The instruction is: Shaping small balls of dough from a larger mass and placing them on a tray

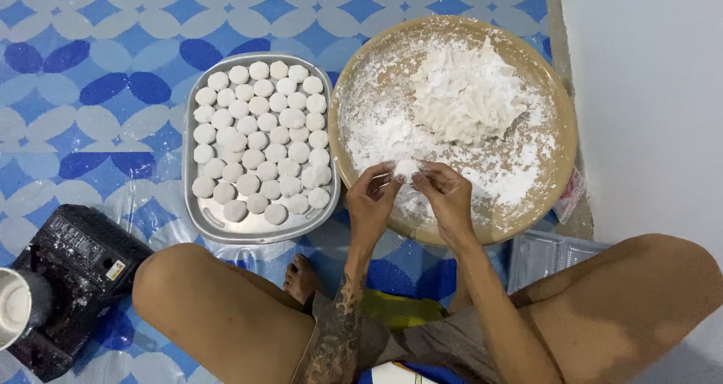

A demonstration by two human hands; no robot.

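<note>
A small white dough piece point(407, 169) is pinched between the fingertips of my left hand point(371, 196) and my right hand point(446, 192). Both hands hover over the near edge of a large round wooden tray point(561, 166) dusted with flour. A rough mound of white dough point(467, 98) lies on that tray beyond my hands. To the left, a rectangular metal tray point(218, 222) holds several rows of round flattened dough pieces point(260, 132).
I sit cross-legged on a blue and white patterned mat point(98, 75), knees at both sides. A black machine point(71, 275) with a metal cup sits at the lower left. Clear plastic containers point(542, 256) lie by my right knee. A white wall point(648, 90) runs along the right.
</note>
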